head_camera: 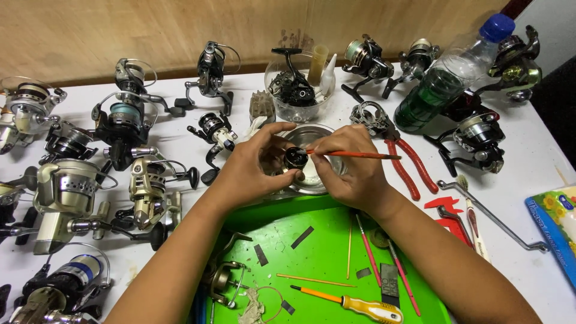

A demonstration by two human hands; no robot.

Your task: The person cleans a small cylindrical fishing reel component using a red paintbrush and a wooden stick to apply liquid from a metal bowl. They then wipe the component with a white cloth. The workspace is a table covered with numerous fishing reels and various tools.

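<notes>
My left hand (252, 165) pinches a small round black reel part (295, 157) over a shallow metal bowl (312, 183). My right hand (351, 168) grips a thin orange-handled brush (360, 155) like a pen. Its tip touches the black part, and the handle points right. Both hands meet above the bowl, just beyond the far edge of a green tray (318, 240).
Several spinning reels (66, 192) crowd the white table's left side and far edge. A clear tub (298, 90) holds a black reel. Red pliers (408, 162), a green bottle (450, 75), a crank handle (492, 216) lie right. A yellow screwdriver (354, 305) and sticks rest on the tray.
</notes>
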